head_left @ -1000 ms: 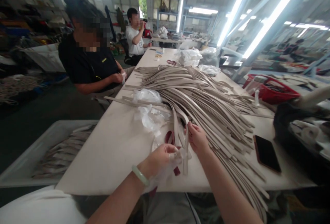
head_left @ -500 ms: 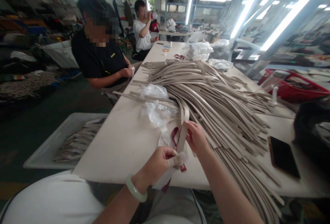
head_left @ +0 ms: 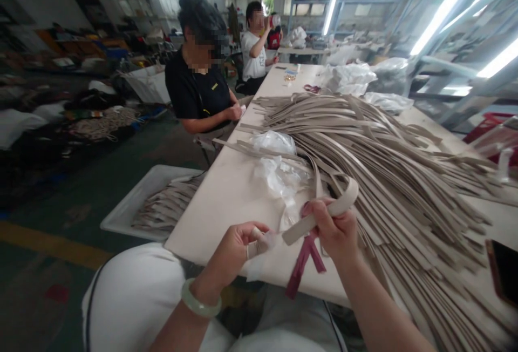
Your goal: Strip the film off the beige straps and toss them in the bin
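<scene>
My right hand (head_left: 338, 228) is closed on a beige strap (head_left: 301, 229), whose cut end points left and whose other part curls up over my knuckles. Below that hand hangs a maroon ribbon (head_left: 298, 270) with two tails; whether the fingers grip it too I cannot tell. My left hand (head_left: 238, 246), with pale wraps on its fingers, pinches a small translucent strip (head_left: 270, 241) just short of the strap's end. Crumpled clear plastic (head_left: 281, 176) lies beyond both hands. To the right spreads a big heap of similar beige straps (head_left: 388, 163).
A white bin (head_left: 121, 221) of strap pieces stands on the floor left of the table (head_left: 206, 220). A phone (head_left: 504, 271) lies at the right. One co-worker (head_left: 202, 93) sits along the left side, another person (head_left: 254, 52) farther back. Plastic bags (head_left: 348, 78) lie at the far end.
The view has swung left. My right hand has tilted the strap over and drawn its end away from my left fingers, which held it before. The maroon ribbon now hangs lower, more in sight.
</scene>
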